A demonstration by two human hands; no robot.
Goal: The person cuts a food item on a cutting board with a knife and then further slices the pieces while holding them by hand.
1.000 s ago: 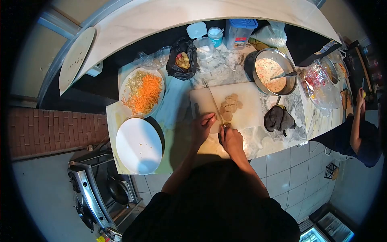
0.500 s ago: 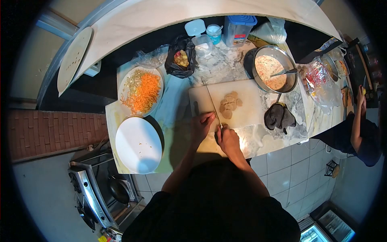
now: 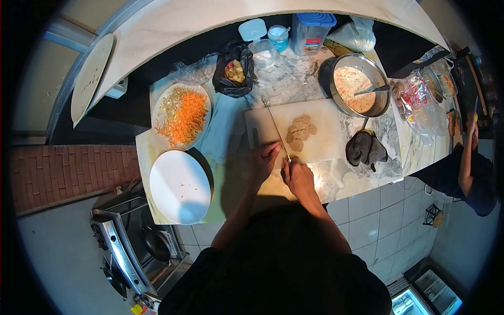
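Note:
My right hand (image 3: 299, 177) is wrapped round the handle of a long, thin knife (image 3: 276, 126). The blade slants away over a white cutting board (image 3: 328, 113). On the left side of the blade, my left hand (image 3: 266, 160) has its fingers drawn together close to the edge; whatever they pinch, if anything, is too small to make out. Just right of the blade lies a cluster of pale brown, round slices (image 3: 301, 133) on the board.
Left stand a plate of shredded carrot (image 3: 186, 115) and a white plate (image 3: 181, 189) with crumbs. Behind is a black bag of scraps (image 3: 234, 73). Right are a steel bowl of creamy mix (image 3: 350, 86), a dark cloth (image 3: 366, 148) and a co-worker (image 3: 472, 168) holding a knife.
The whole view has shifted slightly. My hands and the knife stay at nearly the same spot on the board, and the slices look unchanged.

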